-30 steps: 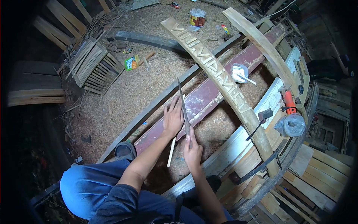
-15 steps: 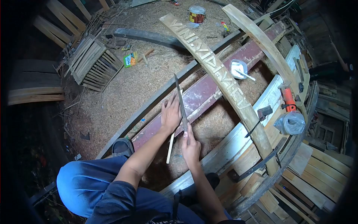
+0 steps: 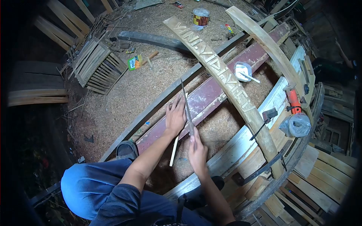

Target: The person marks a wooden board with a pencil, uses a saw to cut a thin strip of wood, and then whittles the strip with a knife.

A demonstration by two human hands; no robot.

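I am seeing the right hand (image 3: pixel 197 150) gripping, fist closed, the near end of a long metal file (image 3: pixel 187 109); the file is running up and away from that hand. The left hand (image 3: pixel 175 117) is pressing flat, fingers together, just beside the file on a thin wooden strip (image 3: pixel 174 148) over the red beam (image 3: pixel 215 92); the strip is sticking out below its palm; a carved plank (image 3: pixel 222 77) is lying well beyond both hands' fingertips
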